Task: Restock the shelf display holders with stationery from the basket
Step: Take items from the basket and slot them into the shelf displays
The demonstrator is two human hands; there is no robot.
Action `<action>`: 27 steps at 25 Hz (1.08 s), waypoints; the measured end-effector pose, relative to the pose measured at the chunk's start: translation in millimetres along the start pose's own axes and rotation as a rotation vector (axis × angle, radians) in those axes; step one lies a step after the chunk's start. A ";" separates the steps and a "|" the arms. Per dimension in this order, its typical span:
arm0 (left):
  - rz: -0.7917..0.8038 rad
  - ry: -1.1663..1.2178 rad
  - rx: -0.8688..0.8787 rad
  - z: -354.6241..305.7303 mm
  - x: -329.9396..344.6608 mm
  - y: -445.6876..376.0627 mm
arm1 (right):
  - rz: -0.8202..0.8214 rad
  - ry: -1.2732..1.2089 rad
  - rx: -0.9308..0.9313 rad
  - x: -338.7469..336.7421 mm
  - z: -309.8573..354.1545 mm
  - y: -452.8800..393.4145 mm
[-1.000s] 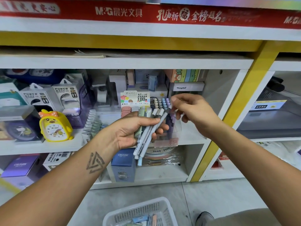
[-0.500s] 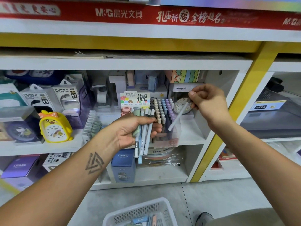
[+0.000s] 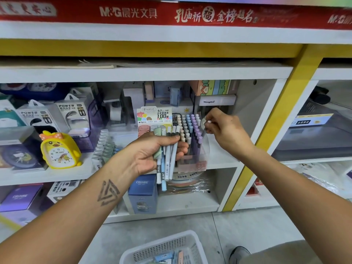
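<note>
In front of the white shelf (image 3: pixel 219 164), the left hand (image 3: pixel 150 151) grips a bundle of pens (image 3: pixel 167 157) while the right hand (image 3: pixel 224 130) pinches one pen over the clear display holder (image 3: pixel 192 141). Best lower it straight into a free slot. Near on the grey floor (image 3: pixel 247 225) sits the basket (image 3: pixel 162 250).

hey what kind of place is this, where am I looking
Most likely a stationery shop. A red M&G brand banner runs above the shelves, a clear display holder holds rows of pastel pens, and boxed power banks and a yellow chick alarm clock sit like stock.
</note>
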State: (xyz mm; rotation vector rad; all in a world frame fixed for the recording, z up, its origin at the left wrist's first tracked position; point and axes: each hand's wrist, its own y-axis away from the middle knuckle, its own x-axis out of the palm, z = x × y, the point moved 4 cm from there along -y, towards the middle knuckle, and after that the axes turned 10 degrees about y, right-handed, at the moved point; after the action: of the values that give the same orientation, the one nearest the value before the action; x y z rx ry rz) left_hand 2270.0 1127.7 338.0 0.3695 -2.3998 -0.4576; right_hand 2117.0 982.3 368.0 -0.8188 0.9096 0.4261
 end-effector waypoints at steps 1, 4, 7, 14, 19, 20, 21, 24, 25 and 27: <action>-0.004 0.000 0.003 -0.3 0.3 -0.3 | 0.003 0.012 -0.015 1.3 1.2 -0.5; 0.001 -0.002 0.009 0.5 3.0 -0.2 | 0.049 -0.028 -0.015 2.6 4.2 -3.0; 0.009 -0.010 0.004 1.6 4.1 0.6 | 0.108 -0.058 -0.048 7.7 6.1 -2.9; -0.002 -0.020 0.004 2.1 4.0 0.2 | 0.143 0.219 -0.021 22.1 -3.6 -11.5; 0.003 -0.030 0.014 1.5 6.4 2.0 | 0.018 -0.250 0.181 3.2 7.8 -14.0; 0.001 -0.025 0.027 1.3 7.1 2.3 | 0.056 -0.442 0.227 0.1 13.4 -13.7; -0.001 -0.020 0.040 1.2 8.0 2.7 | 0.124 -0.586 0.253 -1.2 20.4 -12.2; 0.008 -0.008 0.047 1.9 10.2 2.9 | 0.304 -0.671 0.236 4.4 38.7 -4.8; 0.019 -0.002 0.032 2.4 11.2 3.1 | 0.326 -0.684 0.250 7.0 41.4 -3.1; 0.041 0.007 0.003 3.9 13.1 3.5 | 0.323 -0.771 0.312 6.9 40.0 -2.1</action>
State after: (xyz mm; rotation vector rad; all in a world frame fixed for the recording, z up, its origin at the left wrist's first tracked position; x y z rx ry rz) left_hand 2257.2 1126.8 343.8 0.3222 -2.3969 -0.4334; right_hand 2143.2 1012.0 377.2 -0.1731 0.3602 0.7892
